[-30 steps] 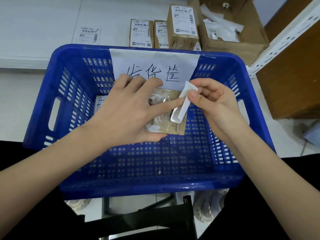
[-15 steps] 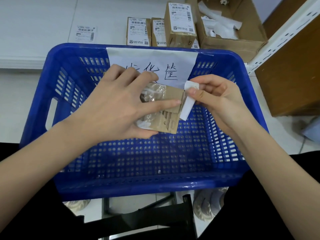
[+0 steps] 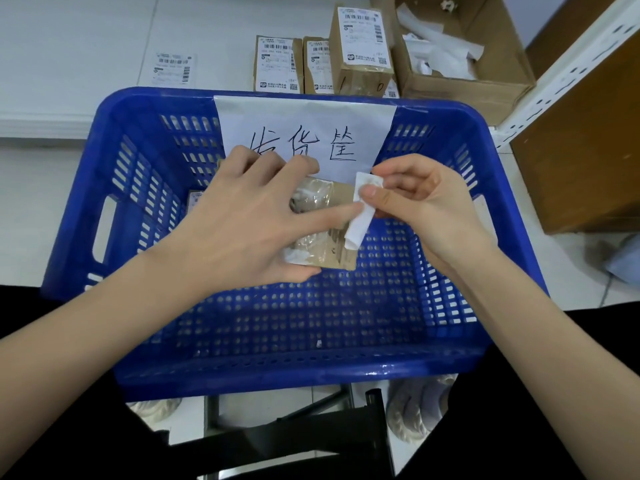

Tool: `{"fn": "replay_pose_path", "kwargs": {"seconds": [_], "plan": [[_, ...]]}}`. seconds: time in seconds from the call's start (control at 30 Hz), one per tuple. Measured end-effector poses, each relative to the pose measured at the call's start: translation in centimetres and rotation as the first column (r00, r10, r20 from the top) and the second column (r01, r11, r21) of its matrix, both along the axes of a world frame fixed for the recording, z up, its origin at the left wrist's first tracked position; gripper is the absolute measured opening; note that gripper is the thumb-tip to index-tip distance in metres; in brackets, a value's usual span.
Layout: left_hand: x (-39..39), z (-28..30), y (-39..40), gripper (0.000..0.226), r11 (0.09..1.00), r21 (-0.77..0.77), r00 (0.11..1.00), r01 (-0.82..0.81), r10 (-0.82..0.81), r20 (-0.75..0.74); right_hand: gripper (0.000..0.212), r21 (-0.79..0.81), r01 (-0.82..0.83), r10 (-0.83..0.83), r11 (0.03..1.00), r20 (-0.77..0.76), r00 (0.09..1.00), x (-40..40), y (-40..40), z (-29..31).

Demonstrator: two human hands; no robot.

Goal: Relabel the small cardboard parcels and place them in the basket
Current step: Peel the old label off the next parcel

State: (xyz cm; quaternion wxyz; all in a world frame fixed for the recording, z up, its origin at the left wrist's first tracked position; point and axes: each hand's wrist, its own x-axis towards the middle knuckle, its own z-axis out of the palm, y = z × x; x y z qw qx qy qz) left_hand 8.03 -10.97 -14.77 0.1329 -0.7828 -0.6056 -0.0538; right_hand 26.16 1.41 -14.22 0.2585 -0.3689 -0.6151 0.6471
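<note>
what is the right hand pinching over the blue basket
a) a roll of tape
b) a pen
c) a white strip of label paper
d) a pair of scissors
c: the right hand pinches a white paper strip at the edge of the cardboard parcel, which the left hand holds above the basket.

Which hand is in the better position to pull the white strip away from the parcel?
The right hand, likely: it already pinches the white strip at the parcel's right edge, while the left hand grips the parcel over the blue basket.
</note>
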Motion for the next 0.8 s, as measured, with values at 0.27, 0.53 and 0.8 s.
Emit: {"fn": "replay_pose_path", "kwargs": {"seconds": [0.27, 0.53, 0.8], "plan": [[0.37, -0.37, -0.01, 0.064, 0.994, -0.096, 0.996, 0.055, -0.062, -0.069, 0.014, 0.011, 0.003, -0.003, 1.0, 0.022, 1.0, -0.23, -0.36, 0.03], [0.52, -0.41, 0.1, 0.066, 0.993, -0.091, 0.995, 0.073, -0.078, -0.055, 0.02, -0.083, -0.013, 0.007, 0.996, -0.08, 0.997, -0.16, -0.12, 0.08], [0.74, -0.9, 0.03, 0.063, 0.991, -0.066, 0.992, 0.115, -0.118, -0.044, 0.021, -0.083, 0.008, -0.014, 0.997, -0.071, 0.997, -0.3, -0.34, 0.12]]}}
